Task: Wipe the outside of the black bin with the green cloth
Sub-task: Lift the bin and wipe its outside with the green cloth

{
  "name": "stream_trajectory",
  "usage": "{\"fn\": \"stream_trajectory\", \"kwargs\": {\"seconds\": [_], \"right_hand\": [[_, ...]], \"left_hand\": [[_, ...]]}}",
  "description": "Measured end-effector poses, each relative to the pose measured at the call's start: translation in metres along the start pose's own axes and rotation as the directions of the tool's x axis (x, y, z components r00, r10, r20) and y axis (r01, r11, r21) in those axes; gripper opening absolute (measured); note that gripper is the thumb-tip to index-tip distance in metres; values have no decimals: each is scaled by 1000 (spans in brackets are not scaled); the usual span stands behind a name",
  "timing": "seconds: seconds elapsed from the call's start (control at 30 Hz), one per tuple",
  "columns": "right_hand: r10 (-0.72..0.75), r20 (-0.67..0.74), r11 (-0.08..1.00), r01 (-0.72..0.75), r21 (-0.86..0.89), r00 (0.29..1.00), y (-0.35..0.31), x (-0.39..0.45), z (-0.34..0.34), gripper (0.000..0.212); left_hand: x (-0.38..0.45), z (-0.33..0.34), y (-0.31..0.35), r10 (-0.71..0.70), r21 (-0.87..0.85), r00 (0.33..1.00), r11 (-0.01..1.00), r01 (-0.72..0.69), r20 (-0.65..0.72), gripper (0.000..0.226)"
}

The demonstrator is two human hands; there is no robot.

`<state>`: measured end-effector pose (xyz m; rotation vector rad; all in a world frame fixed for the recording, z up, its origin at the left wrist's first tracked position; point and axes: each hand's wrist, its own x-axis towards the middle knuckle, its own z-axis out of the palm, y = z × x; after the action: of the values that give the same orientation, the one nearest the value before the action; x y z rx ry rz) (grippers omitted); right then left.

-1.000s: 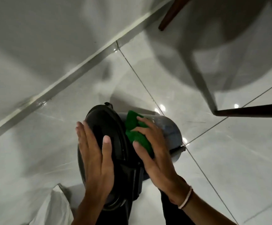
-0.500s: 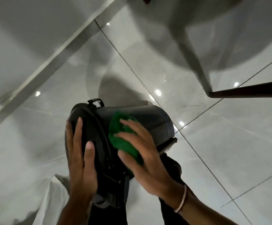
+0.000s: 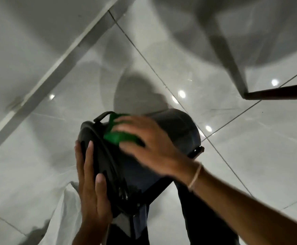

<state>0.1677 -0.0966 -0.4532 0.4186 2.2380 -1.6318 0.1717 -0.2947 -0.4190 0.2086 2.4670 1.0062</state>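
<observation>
The right hand [image 3: 154, 147] is pressing the crumpled green cloth [image 3: 121, 137] flat-fingered on the tipped round black plastic bin [image 3: 179, 128], mid-wipe; the left hand [image 3: 92, 188] is bracing its lid, open-palmed; next, probably turning it to reach unwiped sides

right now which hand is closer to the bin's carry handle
Right. The right hand presses the green cloth just beside the carry handle; the left hand lies flat lower on the lid.

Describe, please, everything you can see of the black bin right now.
The black bin is round, looks like plastic, and is tipped on its side above the tiled floor. Its lid is shut, with a small handle loop at the rim. The left hand lies flat against the lid; the right hand presses the green cloth onto its side wall.
</observation>
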Motion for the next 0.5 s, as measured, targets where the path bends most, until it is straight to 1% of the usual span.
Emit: {"fn": "stream_trajectory", "kwargs": {"seconds": [0.03, 0.07, 0.1, 0.13, 0.17, 0.2, 0.23, 0.27, 0.3, 0.33, 0.37, 0.4, 0.43, 0.47, 0.5], "right_hand": [[-101, 18, 995, 101, -1, 995, 0, -26, 7, 38], [-152, 31, 988, 153, -8, 988, 8, -45, 6, 41], [-157, 21, 987, 158, -34, 987, 25, -57, 2, 44], [-110, -8, 991, 109, -83, 994, 46, -61, -3, 46], [-17, -69, 992, 8, -130, 997, 67, -58, -9, 47], [128, -149, 977, -151, -151, 980, 85, -47, -18, 46], [279, -219, 939, -313, -142, 935, 100, -31, -30, 44], [417, -243, 887, -450, -100, 876, 112, -12, -42, 41], [505, -223, 847, -529, -58, 834, 116, 9, -49, 37], [520, -169, 844, -534, -50, 837, 112, 25, -52, 34], [454, -126, 884, -464, -62, 882, 100, 35, -48, 35], [351, -103, 929, -359, -85, 931, 78, 37, -39, 36], [217, -98, 970, -226, -93, 971, 52, 29, -28, 37], [108, -89, 991, -114, -67, 990, 28, 10, -15, 36], [32, -86, 999, -32, 0, 996, 9, -15, -3, 36]], "left_hand": [[-5, -4, -5, 4, 10, 1000, 1000, -4, 2, 64], [-10, -8, -10, 12, 27, 1000, 1000, -12, 9, 70], [-13, -12, -15, 37, 59, 999, 998, -39, 26, 73], [-13, -16, -20, 92, 104, 994, 990, -97, 51, 72], [-11, -19, -23, 171, 161, 981, 970, -183, 87, 68], [-8, -21, -24, 261, 225, 956, 932, -285, 131, 63], [-3, -21, -24, 350, 281, 920, 878, -387, 175, 60], [3, -20, -20, 425, 325, 880, 819, -473, 211, 58], [11, -18, -16, 480, 355, 845, 767, -534, 234, 58], [19, -16, -11, 515, 372, 820, 730, -573, 251, 59], [26, -15, -6, 531, 381, 805, 709, -594, 266, 59], [30, -16, -3, 531, 384, 799, 701, -601, 281, 60], [34, -16, 0, 530, 378, 796, 700, -605, 292, 60], [36, -16, 2, 523, 367, 799, 710, -602, 298, 60], [36, -16, 3, 516, 357, 804, 721, -594, 295, 60]]}}
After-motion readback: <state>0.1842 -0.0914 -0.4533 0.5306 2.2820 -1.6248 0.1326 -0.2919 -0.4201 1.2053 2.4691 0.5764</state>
